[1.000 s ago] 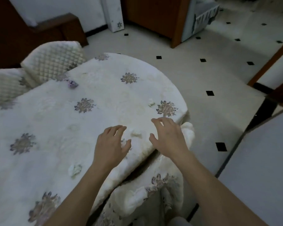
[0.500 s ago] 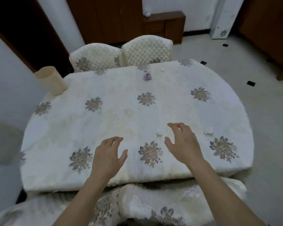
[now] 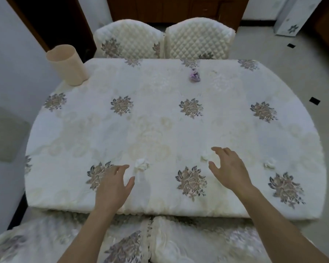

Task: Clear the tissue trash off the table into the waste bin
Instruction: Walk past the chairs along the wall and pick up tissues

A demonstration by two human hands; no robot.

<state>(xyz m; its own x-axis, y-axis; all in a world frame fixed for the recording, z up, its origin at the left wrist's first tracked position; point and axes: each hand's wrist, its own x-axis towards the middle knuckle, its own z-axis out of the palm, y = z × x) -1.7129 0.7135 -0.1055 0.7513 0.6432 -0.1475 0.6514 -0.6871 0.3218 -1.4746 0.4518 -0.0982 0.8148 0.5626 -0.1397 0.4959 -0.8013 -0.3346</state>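
1. Reaching out over the cloth, the left hand (image 3: 110, 186) has its fingers (image 3: 122, 168) spread and loosely bent. It holds nothing. The fingertips are just beside a crumpled white tissue wad (image 3: 141, 164), but I cannot tell whether they touch it.
2. The right hand (image 3: 230, 171) is much the same, with fingers (image 3: 219, 149) apart, curved and empty. A second wad (image 3: 205, 155) sits in the opening between forefinger and thumb, and contact there is unclear too.
3. Half a second ago both hands hung further back from these scraps. They have since moved forward and each has settled on its own wad, and the person now faces the table (image 3: 160, 130) squarely.
4. To my eye the picking up is only about to start, since nothing has been gathered yet.
5. Further out, a third wad (image 3: 269, 163) lies toward the right edge. A purplish scrap (image 3: 194, 76) lies at the far side, near the two chairs (image 3: 163, 38).
6. The waste bin (image 3: 66, 64) stands at the far left corner, well apart from both hands. I cannot tell whether it rests on the table or just behind it.
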